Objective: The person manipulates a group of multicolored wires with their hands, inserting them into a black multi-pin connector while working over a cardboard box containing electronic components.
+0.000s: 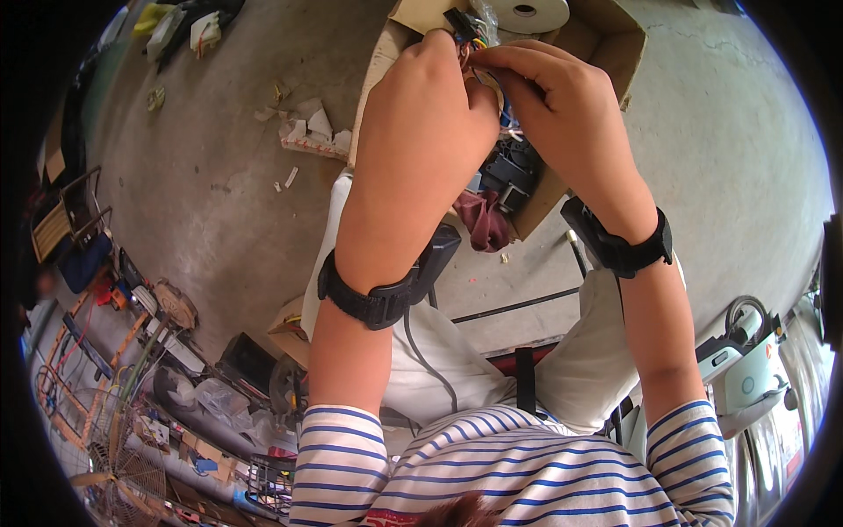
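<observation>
My left hand (430,105) and my right hand (566,97) meet over an open cardboard box (373,83). Both have their fingers closed in a pinch on a bundle of thin coloured wires (479,44). A black part, perhaps a connector (458,22), sticks out beyond my left fingertips at the end of the bundle. Blue wire (506,112) runs down between the hands toward the box. Below them in the box lie black plastic parts (511,171) and a crumpled maroon cloth (483,221). My fingers partly hide where they grip the wires.
A white roll (529,12) sits in the box's far end. Torn cardboard scraps (314,130) lie on the concrete floor to the left. A metal fan (118,474) and clutter stand at the lower left. A white scooter-like vehicle (746,382) is at the right.
</observation>
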Available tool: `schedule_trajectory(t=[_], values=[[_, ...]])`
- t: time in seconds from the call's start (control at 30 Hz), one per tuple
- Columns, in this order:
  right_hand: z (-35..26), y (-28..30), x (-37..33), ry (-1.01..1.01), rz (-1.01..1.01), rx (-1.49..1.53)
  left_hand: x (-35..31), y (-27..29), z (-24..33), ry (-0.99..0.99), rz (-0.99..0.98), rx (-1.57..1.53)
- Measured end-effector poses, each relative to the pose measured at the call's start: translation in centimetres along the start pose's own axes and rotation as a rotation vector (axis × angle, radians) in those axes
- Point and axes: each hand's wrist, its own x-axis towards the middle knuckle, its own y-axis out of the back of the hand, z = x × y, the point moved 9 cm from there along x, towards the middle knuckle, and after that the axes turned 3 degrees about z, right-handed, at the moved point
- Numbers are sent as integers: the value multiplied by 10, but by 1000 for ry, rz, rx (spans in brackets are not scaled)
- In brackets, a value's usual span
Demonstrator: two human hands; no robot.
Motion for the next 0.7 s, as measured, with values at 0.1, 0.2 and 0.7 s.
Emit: schedule_trajectory(t=[0.1,0.2,0.7], values=[[0,-1,-1,24,-12,-67,0,-3,-6,19,-28,-68],[-4,1,-3,76,6,-99,-1,-4,-8,24,-52,-125],[-21,-13,-11,396,-114,-400,-15,-18,-3,-246,-162,17]])
